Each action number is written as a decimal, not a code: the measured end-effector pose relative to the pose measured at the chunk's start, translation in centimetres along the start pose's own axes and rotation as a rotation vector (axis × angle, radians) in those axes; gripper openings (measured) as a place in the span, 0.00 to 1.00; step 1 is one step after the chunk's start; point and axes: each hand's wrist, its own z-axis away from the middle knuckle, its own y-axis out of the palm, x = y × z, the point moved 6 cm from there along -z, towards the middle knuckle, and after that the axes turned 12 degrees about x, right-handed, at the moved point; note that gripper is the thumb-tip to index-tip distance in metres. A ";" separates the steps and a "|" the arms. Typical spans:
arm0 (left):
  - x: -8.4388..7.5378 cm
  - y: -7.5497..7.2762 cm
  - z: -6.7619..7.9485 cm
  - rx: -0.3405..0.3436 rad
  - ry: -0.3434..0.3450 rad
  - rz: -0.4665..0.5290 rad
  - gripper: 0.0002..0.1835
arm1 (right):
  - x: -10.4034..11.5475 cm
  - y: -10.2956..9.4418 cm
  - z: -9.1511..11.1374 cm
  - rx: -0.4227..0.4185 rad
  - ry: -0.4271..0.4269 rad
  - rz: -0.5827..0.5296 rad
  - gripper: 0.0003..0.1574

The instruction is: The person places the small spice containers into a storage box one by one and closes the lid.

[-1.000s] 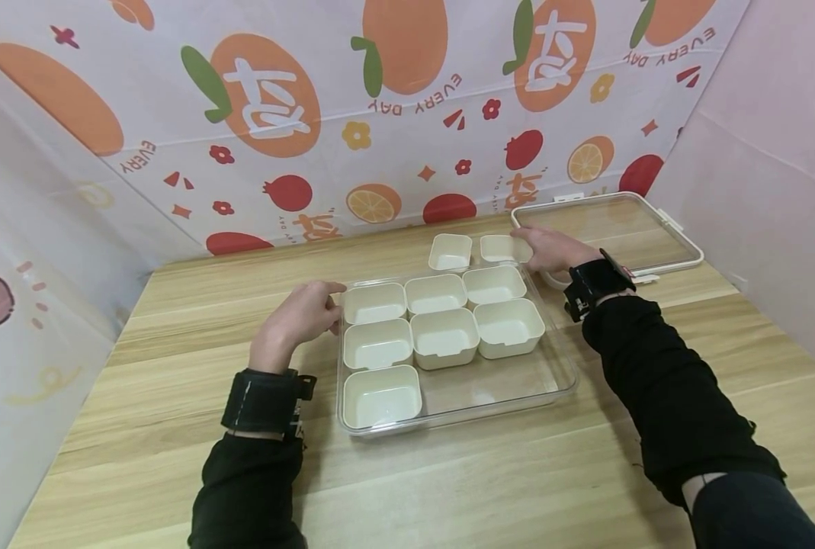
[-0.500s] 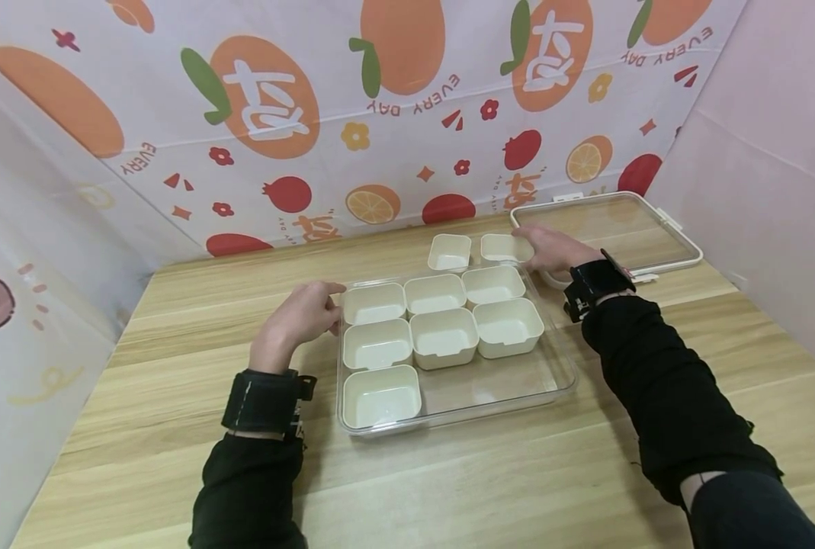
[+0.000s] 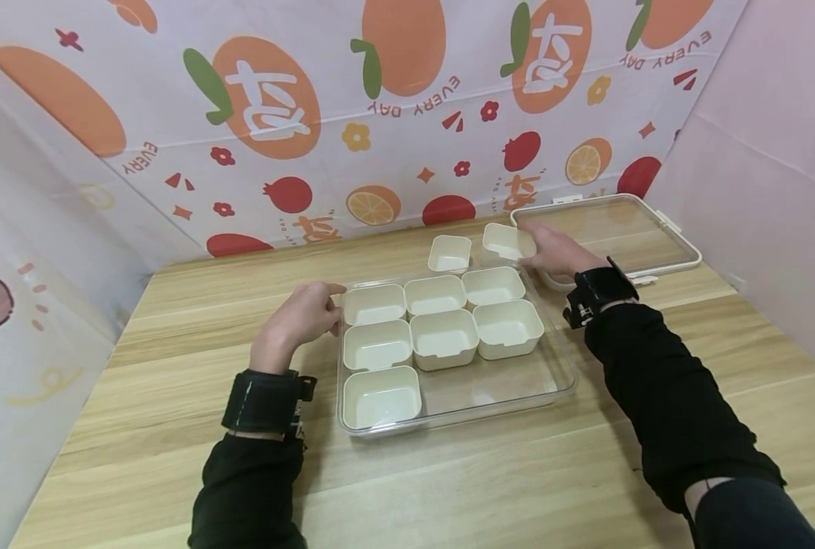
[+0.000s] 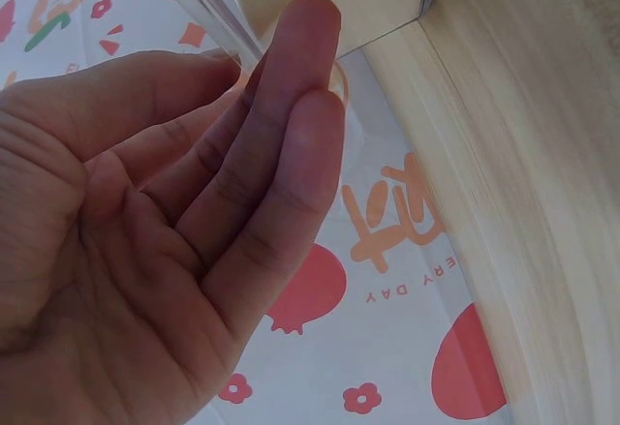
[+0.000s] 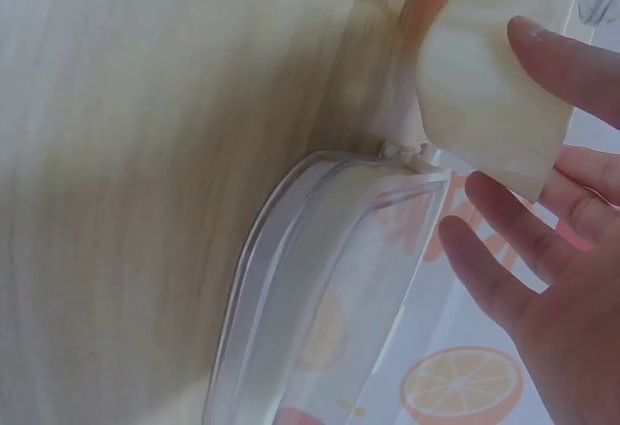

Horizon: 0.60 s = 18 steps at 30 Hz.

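Observation:
A clear rectangular tray [image 3: 458,415] lies on the table, with several cream-coloured small boxes [image 3: 382,396] standing inside in rows. My left hand [image 3: 300,316] pinches the tray's rim at the back left corner; in the left wrist view its fingers [image 4: 310,144] are bent against the clear wall. Behind the tray, my right hand [image 3: 556,248] holds another cream box [image 3: 506,240] between thumb and fingers, tilted and lifted a little. In the right wrist view the thumb [image 5: 572,67] lies on that box's side [image 5: 489,67]. One more cream box [image 3: 450,253] stands on the table beside it.
A clear lid [image 3: 613,229] with a white frame and clips lies at the back right, right behind my right hand. A fruit-print cloth [image 3: 407,137] hangs along the table's back edge. Inside the tray, bare floor [image 3: 489,381] shows at the front right.
The box in my right hand has come up off the table and tipped, and the right hand has shifted slightly. My left hand and the tray have stayed in place.

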 end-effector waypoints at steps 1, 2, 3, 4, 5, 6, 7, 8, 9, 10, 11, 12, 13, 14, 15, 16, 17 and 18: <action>0.0 0.0 0.0 -0.001 0.000 -0.002 0.25 | 0.0 -0.1 0.1 -0.013 -0.006 -0.003 0.46; 0.0 0.0 0.0 -0.001 0.000 -0.004 0.25 | 0.1 -0.2 0.2 -0.021 -0.009 -0.004 0.46; 0.0 0.0 0.0 -0.002 0.000 -0.005 0.25 | 0.2 -0.3 0.2 -0.026 -0.013 -0.004 0.47; 0.0 0.0 0.0 0.000 -0.002 -0.005 0.25 | 0.2 -0.4 0.3 -0.027 -0.014 -0.010 0.47; 0.0 0.0 0.0 0.000 -0.002 -0.004 0.25 | 0.3 -0.6 0.4 -0.027 -0.016 -0.017 0.48; 0.0 0.0 -0.1 0.002 -0.003 -0.003 0.25 | 0.4 -0.7 0.4 -0.028 -0.018 -0.020 0.48; 0.0 0.0 -0.1 0.003 -0.004 -0.001 0.25 | 0.5 -0.9 0.5 -0.031 -0.021 -0.025 0.49; 0.0 0.0 -0.1 0.004 -0.005 -0.001 0.25 | 0.6 -1.1 0.5 -0.036 -0.022 -0.028 0.49; 0.0 0.0 -0.1 0.005 -0.005 0.000 0.24 | 0.6 -1.4 0.6 -0.042 -0.025 -0.028 0.49; 0.0 0.0 -0.1 0.004 -0.005 -0.001 0.24 | 0.7 -1.7 0.6 -0.051 -0.026 -0.028 0.49; 0.0 0.0 -0.1 0.003 -0.005 -0.003 0.24 | 0.8 -1.9 0.7 -0.062 -0.031 -0.025 0.48; 0.0 0.0 -0.1 0.002 -0.004 -0.004 0.24 | 0.9 -2.2 0.8 -0.073 -0.037 -0.020 0.48; 0.0 0.0 -0.1 0.001 -0.004 -0.006 0.25 | 1.1 -2.5 0.8 -0.083 -0.042 -0.018 0.48; 0.0 0.0 -0.1 0.000 -0.003 -0.006 0.25 | 1.2 -2.8 0.9 -0.095 -0.047 -0.010 0.48; 0.0 0.0 -0.1 0.000 -0.002 -0.007 0.25 | 1.4 -3.1 1.0 -0.104 -0.056 -0.003 0.48; 0.0 0.0 -0.1 -0.001 -0.003 -0.008 0.25 | 1.6 -3.4 1.1 -0.116 -0.063 0.003 0.48; 0.0 0.0 -0.1 -0.001 -0.002 -0.009 0.25 | 1.8 -3.7 1.2 -0.124 -0.065 0.009 0.48; -0.1 0.0 -0.1 0.000 -0.002 -0.008 0.25 | 2.0 -3.9 1.3 -0.131 -0.067 0.014 0.48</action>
